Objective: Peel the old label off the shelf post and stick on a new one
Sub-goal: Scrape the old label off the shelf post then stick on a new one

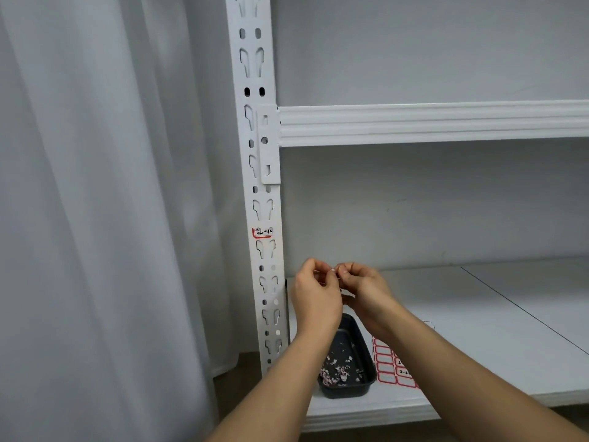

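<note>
A pale grey curtain (105,202) hangs left of a white metal rack against a grey wall. The slotted shelf post (259,186) rises beside the lower shelf (478,330). On that shelf sits a black tray (363,382) holding torn paper scraps (334,373), with a sheet of red-bordered labels (390,366) just beside it on the right. The left hand (314,293) and right hand (366,288) meet above the tray, fingertips pinched together on something too small to make out. The torn old label (262,233) clings to the post.
</note>
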